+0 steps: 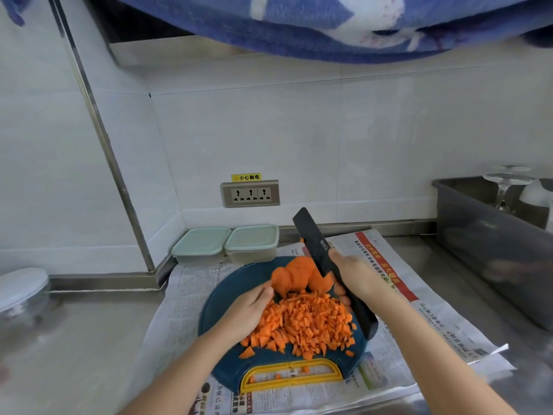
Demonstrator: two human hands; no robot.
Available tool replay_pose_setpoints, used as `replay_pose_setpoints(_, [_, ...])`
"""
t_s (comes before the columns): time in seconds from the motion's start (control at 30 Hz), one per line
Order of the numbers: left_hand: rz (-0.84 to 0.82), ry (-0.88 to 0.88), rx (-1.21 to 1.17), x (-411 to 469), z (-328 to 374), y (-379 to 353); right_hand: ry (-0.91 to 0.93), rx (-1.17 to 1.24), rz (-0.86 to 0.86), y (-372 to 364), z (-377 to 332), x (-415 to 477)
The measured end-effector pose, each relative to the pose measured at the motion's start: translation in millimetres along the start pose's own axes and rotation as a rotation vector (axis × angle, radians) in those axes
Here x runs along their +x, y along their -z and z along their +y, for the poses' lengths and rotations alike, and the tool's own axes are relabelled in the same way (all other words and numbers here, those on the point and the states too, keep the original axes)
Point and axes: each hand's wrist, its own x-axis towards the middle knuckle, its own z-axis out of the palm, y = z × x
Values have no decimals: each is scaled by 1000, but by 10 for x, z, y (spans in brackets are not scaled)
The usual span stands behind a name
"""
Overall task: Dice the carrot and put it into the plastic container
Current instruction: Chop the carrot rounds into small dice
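1. A round dark-blue cutting board (227,292) lies on newspaper (179,310) spread over the steel surface, with its yellow handle (291,374) at 6 o'clock. A few orange bits sit in the handle slot.
2. A heap of diced carrot (308,322) covers the middle of the board.
3. The left hand (248,313) is released, its fingers straight and flat against the heap's 9 o'clock side.
4. The right hand (356,277) is grasping a black knife (314,238), which runs along the heap's 3 o'clock side.
5. Uncut carrot chunks (299,277) sit at 12 o'clock on the board, touching the heap and the left fingertips.
6. Two plastic containers (253,241), lids on, stand side by side at 11 o'clock, just beyond the board.
7. A lidded bowl (22,292) sits at 9 o'clock, and a grey bin (484,235) holding an upturned glass (504,187) stands at 2 o'clock.
8. A wall socket (250,193) is above the containers, and a blue towel (299,25) hangs overhead.
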Motion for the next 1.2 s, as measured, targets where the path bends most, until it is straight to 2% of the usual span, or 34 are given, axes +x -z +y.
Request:
replay_pose_setpoints(0.2, [272, -110, 147, 187, 18, 114, 64, 23, 16, -95, 141, 65])
replay_pose_setpoints(0.23, [243, -130, 162, 258, 18, 150, 71, 31, 7, -98, 154, 70])
replay_pose_setpoints(0.4, [-118, -197, 348, 591, 229, 301, 101, 60, 7, -45, 207, 84])
replay_pose_setpoints(0.53, [-228, -178, 249, 852, 430, 368, 111, 61, 17, -12, 272, 111])
replay_pose_setpoints(0.7, [-511, -157, 441, 1084, 571, 361, 111, 83, 6, 20, 306, 152])
replay_pose_setpoints(0.87, [-697, -110, 525, 1192, 588, 413, 118, 79, 3, 43, 335, 160])
replay_pose_setpoints(0.97, [-729, -139, 637, 1206, 559, 401, 129, 79, 2, 54, 330, 155])
replay_pose_setpoints(1.2, [-595, -237, 705, 1197, 521, 411, 130, 72, 5, 28, 346, 166])
